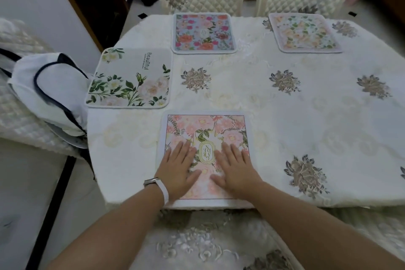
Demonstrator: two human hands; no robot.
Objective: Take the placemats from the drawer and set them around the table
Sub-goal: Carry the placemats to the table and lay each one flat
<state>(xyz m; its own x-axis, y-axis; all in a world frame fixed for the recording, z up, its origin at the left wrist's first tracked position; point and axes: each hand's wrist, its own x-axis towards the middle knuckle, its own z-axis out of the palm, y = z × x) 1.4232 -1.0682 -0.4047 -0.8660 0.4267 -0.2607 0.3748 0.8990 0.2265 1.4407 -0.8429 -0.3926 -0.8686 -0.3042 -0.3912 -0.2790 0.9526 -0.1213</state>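
While the pink floral fabric placemat (206,129) lies at lower centre of the frame, the left hand (179,164) and right hand (234,166) rest flat on it, fingers straight and grasping nothing, seemingly to smooth it down. It sits square to the near edge of the white embroidered worktop (306,116). Its long axis appears to run away from the person, like its gold oval emblem.

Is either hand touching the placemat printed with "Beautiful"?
No, the left hand and right hand both rest flat on the pink placemat.
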